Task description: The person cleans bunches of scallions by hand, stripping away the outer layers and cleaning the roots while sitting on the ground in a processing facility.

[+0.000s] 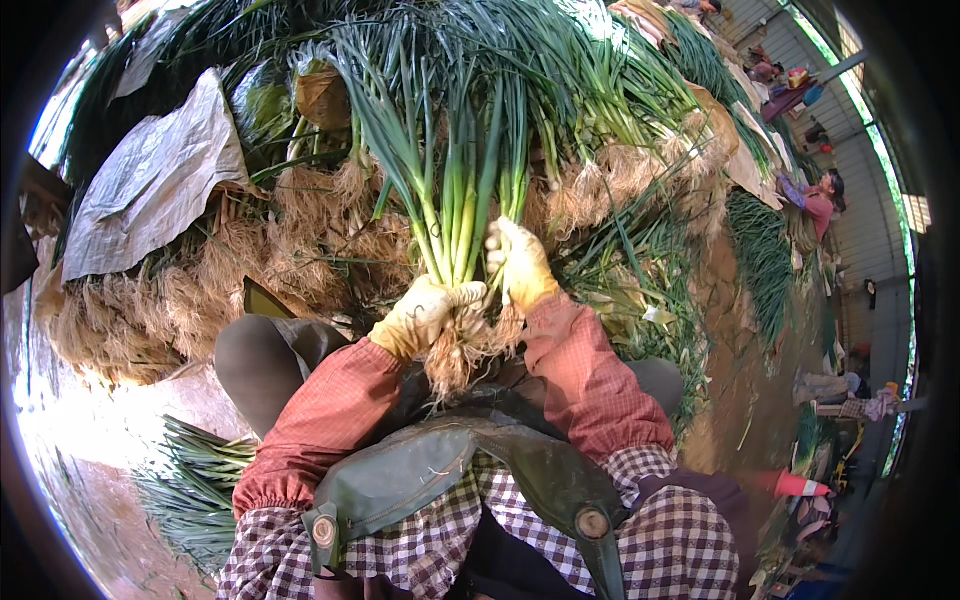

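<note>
Both my hands wear pale gloves with yellowed cuffs. My left hand (428, 312) is closed round the white lower stems of a bunch of green onions (458, 215), just above the roots. Stringy tan roots (452, 362) hang below that fist toward my lap. Close beside it on the right, my right hand (520, 262) is closed on more green onion stalks, whose white ends and roots show under the fingers. The long green leaves point away from me and merge with the heap behind.
A large heap of green onions (600, 110) lies ahead, roots toward me. A pale woven sheet (160, 190) covers its left part. Loose leaves (640, 290) litter the ground at right. Another pile (195, 490) lies at lower left. Several people and an orange cone (800, 485) are farther right.
</note>
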Demonstrator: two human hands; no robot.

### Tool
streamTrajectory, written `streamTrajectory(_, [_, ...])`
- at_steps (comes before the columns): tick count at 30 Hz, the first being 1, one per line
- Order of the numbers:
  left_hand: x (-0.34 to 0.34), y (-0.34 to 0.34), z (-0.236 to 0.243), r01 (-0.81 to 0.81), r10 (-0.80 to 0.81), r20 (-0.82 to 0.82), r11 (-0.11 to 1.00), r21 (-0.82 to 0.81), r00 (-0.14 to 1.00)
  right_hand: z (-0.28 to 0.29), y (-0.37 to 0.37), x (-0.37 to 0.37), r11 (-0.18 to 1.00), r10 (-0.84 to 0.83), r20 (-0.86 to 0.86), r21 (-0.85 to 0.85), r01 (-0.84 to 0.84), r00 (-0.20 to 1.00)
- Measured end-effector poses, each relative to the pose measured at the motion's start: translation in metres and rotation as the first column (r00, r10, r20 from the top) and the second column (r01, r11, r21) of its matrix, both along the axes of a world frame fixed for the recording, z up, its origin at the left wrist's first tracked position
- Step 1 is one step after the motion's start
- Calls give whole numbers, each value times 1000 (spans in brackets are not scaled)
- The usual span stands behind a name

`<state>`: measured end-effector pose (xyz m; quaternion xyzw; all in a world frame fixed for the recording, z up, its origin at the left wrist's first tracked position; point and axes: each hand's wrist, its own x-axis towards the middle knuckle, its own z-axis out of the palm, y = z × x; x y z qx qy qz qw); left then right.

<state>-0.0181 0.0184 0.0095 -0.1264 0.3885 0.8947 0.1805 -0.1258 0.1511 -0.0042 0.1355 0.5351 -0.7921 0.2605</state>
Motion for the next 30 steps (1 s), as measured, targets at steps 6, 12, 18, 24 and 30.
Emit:
streamTrajectory(6, [3, -19, 28, 27, -24, 29, 992, -123, 999, 9, 57, -59, 992, -76, -27, -105, 73, 997])
streamTrajectory(12, [-6, -12, 2, -81, 93, 36, 965, -251, 995, 5, 13, -24, 975, 29, 14, -221, -25, 999])
streamTrajectory(18, [-7, 9, -15, -117, 132, 45, 962, -245, 990, -3, -15, -3, 963, -13, 28, -269, 21, 1000])
streamTrajectory(24, [-6, 6, -6, -240, 289, 153, 931, -277, 945, -4, -17, -2, 980, -87, 31, -175, 91, 996])
streamTrajectory(30, [-4, -9, -8, -33, 35, -19, 997, 73, 999, 4, -16, -20, 993, -116, 30, -29, 117, 993])
